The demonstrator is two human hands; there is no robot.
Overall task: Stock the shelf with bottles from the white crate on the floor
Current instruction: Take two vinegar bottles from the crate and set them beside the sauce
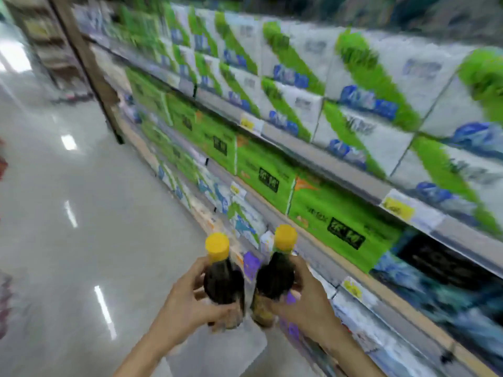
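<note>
Two dark bottles with yellow caps are held upright side by side in front of me. My left hand (187,297) grips the left bottle (221,278) around its body. My right hand (304,303) grips the right bottle (276,273) the same way. Below my hands, a white crate (217,352) sits on the floor, partly hidden by my arms. The shelf (340,170) runs along the right side, blurred by motion.
The shelf rows hold green and white cartons (272,170) with yellow price tags (397,206) on the rails. A dark gap (441,265) shows on a lower row at right. Glossy grey floor (81,213) stretches to the left.
</note>
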